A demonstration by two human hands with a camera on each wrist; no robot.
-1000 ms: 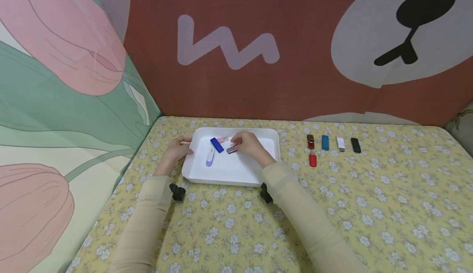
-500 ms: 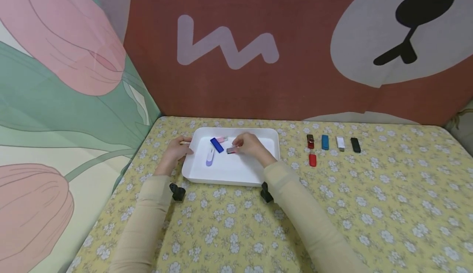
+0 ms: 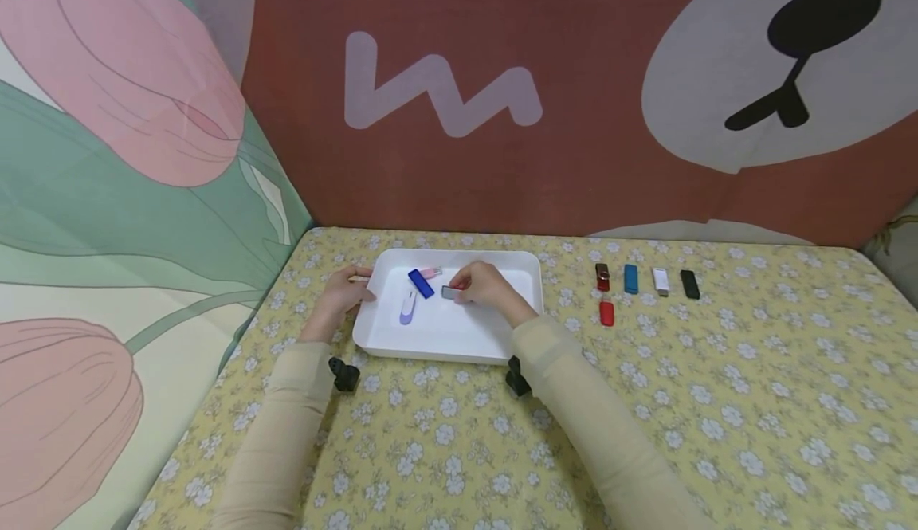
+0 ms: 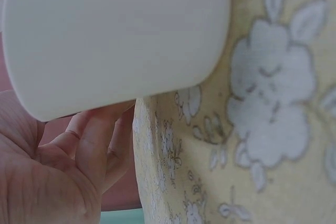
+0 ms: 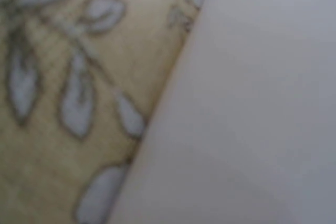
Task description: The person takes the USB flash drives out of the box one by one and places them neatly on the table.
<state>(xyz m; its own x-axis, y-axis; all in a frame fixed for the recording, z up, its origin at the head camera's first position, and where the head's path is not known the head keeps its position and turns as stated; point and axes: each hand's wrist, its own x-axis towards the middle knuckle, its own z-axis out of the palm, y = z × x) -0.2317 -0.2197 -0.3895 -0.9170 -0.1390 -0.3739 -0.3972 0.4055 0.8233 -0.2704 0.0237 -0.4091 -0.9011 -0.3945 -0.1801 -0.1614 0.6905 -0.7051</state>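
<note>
A white tray [image 3: 437, 353] stands on the table. My left hand [image 3: 341, 292] grips its left edge; in the left wrist view the hand [image 4: 68, 161] has its fingers around the outside of the tray wall [image 4: 115, 40]. Inside the tray, my right hand [image 3: 484, 283] pinches a grey and red USB stick [image 3: 449, 292]. To the left of it lie a dark blue stick [image 3: 421, 284], a pink one [image 3: 429, 273] partly under the blue, and a lilac one [image 3: 407, 308]. The right wrist view shows tray wall [image 5: 241, 108] and cloth, no hand.
Right of the tray, on the flowered cloth [image 3: 445, 434], are a brown and red stick [image 3: 602, 276], a blue [image 3: 630, 279], a white [image 3: 661, 281], a black [image 3: 690, 284] and, nearer, a red one [image 3: 606, 312]. A patterned wall hanging rises behind.
The grey and red stick has turned from slanting to nearly level in my right hand, which has shifted slightly right. My left hand has stayed on the tray edge.
</note>
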